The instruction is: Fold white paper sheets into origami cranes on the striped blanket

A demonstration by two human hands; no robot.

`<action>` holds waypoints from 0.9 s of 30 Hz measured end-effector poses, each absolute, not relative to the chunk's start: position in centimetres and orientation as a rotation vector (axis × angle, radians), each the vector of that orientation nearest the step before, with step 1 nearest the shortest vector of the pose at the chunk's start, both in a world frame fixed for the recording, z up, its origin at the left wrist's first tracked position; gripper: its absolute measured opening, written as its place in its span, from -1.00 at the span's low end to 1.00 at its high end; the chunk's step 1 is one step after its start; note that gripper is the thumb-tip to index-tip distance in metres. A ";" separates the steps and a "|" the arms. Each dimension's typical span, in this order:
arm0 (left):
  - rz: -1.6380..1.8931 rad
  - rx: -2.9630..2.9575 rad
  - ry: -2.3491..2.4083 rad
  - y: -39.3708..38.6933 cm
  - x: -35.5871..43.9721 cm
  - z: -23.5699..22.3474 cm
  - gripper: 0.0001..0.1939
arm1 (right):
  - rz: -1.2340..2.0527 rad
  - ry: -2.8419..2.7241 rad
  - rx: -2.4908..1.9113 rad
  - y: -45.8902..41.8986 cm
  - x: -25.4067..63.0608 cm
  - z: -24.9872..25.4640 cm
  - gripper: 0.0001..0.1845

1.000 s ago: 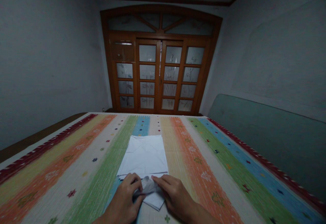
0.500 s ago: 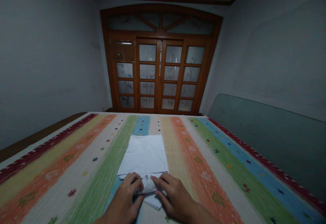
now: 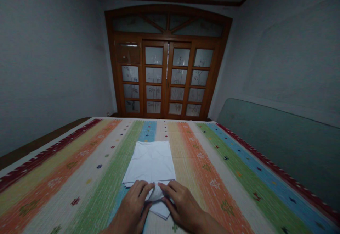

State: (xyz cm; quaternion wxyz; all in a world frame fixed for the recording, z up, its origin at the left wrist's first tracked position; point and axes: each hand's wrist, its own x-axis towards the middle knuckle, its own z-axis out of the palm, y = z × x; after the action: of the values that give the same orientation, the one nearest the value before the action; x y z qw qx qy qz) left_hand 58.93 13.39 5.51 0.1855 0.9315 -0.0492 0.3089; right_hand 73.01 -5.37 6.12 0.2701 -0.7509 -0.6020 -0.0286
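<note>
Low in the head view, a small folded piece of white paper (image 3: pixel 156 194) is between my two hands, one pointed corner toward me. My left hand (image 3: pixel 135 200) pinches its left side, index fingertip on the upper edge and thumb below. On the right side, my right hand (image 3: pixel 180 202) grips it between thumb and fingers. Just beyond my fingertips lies a stack of white paper sheets (image 3: pixel 151 163) with faint crease lines. Its near edge shows several layers. My fingers hide parts of the folded piece.
Both papers rest on a striped, patterned tablecloth (image 3: pixel 101 177) covering a wide table. A greenish panel (image 3: pixel 276 138) runs along the right side. Beyond the table stand wooden doors (image 3: pixel 167 81) with glass panes.
My left index finger has stretched out along the paper's upper edge toward my right fingertips. My right hand and the paper stack have stayed in place.
</note>
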 end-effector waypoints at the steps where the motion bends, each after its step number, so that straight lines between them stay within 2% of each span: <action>1: 0.871 2.668 -0.166 13.4 58.9 5.4 -0.49 | -0.084 -1.621 -2.020 -5.3 73.0 6.1 -0.49; 19: 1.053 2.841 -0.300 13.5 58.8 5.5 -0.62 | -0.037 -1.558 -1.961 -5.4 73.1 6.2 -0.48; 27: 0.975 2.779 -0.279 13.4 58.9 5.5 -0.62 | -0.060 -1.558 -1.958 -5.4 73.2 5.7 -0.52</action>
State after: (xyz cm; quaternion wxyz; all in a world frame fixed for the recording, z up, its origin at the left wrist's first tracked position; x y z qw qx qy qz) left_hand 58.85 13.40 5.46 0.0915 0.9354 -0.0940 0.3284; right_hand 73.24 -5.44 5.68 0.3138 -0.7427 -0.5911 -0.0227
